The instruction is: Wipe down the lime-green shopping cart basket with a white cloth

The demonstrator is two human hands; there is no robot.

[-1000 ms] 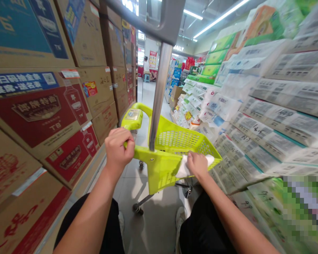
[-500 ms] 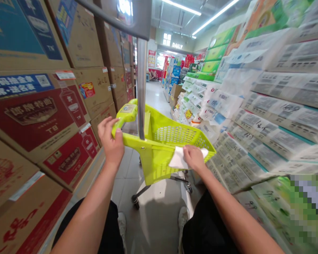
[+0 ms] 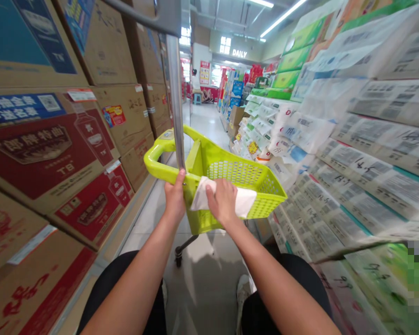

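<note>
A lime-green plastic shopping cart basket (image 3: 192, 221) stands in front of me, turned so that its long side runs off to the right. My left hand (image 3: 175, 197) is closed on its near edge, just below the foot of a metal pole (image 3: 175, 93), thumb on top. Against the basket's near side my right hand (image 3: 224, 199) presses a white cloth (image 3: 246, 200), which folds over the rim. Its fingers curl over the cloth and partly hide it. The looped handle (image 3: 157, 160) sticks out at the left end, with neither hand on it.
Stacked cardboard cartons (image 3: 31, 139) line the left side closely. On the right rise piles of wrapped paper packs (image 3: 352, 163). A tiled aisle (image 3: 206, 121) runs ahead, with a person beside a blue stool (image 3: 197, 98) far off. A cart wheel (image 3: 178, 257) rests on the floor.
My left hand has left the looped handle for the edge beside the pole. My right hand has slid the cloth leftward along the basket's side. The cart sits slightly differently in view.
</note>
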